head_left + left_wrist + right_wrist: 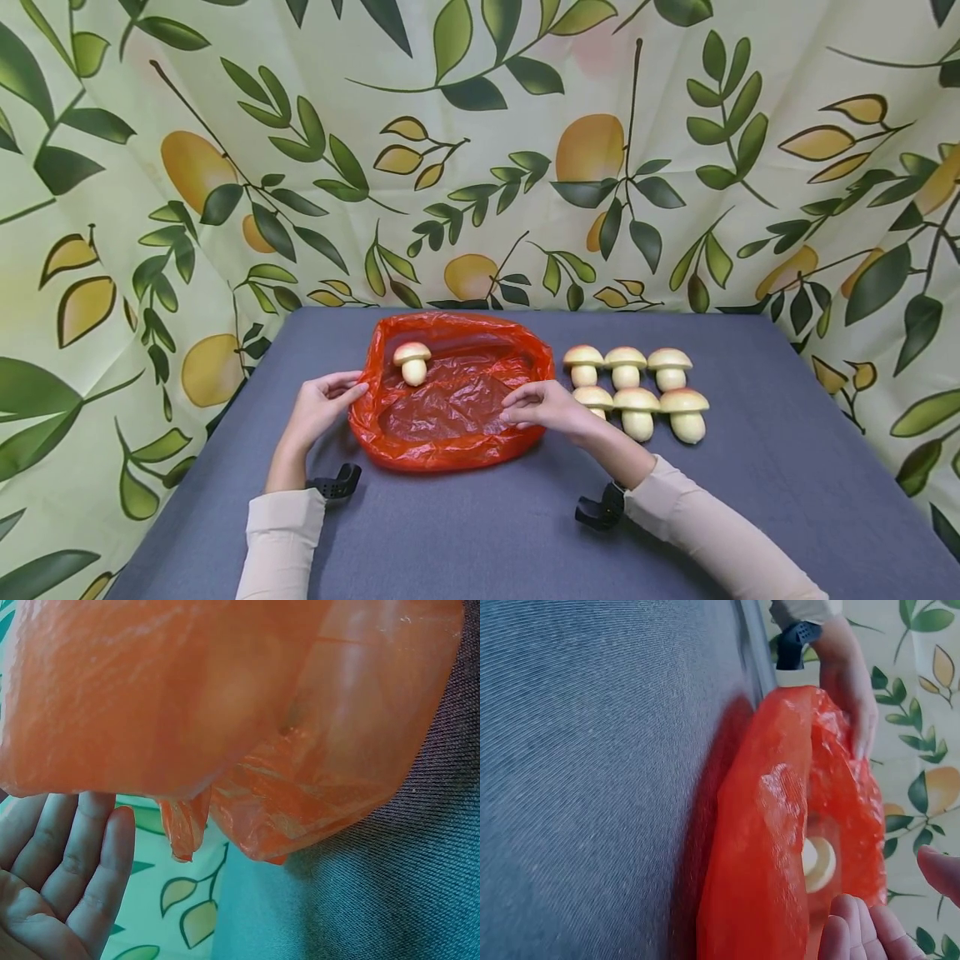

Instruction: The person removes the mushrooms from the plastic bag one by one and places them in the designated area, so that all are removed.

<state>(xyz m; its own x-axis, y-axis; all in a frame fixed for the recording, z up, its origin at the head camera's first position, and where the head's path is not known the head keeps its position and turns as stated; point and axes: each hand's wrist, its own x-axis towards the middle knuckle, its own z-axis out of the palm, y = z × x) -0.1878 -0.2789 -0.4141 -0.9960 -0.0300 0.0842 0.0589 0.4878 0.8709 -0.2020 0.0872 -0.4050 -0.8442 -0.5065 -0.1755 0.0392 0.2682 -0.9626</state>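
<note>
A red plastic bag [442, 457] lies with its mouth spread wide and its rim rolled outward. My left hand [318, 410] pinches the rim on the left side; its fingers [75, 855] reach along the bag's edge in the left wrist view. Inside the bag, towards the back left, is one toy mushroom [412, 364] with a reddish cap and cream stem. Over the right part of the bag hovers my right hand [553, 408], holding nothing. Its thumb [939, 871] stands apart from the fingers in the right wrist view.
Several more toy mushrooms [637, 408] stand in two rows right of the bag, partly behind my right wrist. A grey-blue cloth [465, 533] covers the table. Behind it hangs a leaf-patterned curtain [480, 167]. Black camera mounts [600, 508] sit on both wrists.
</note>
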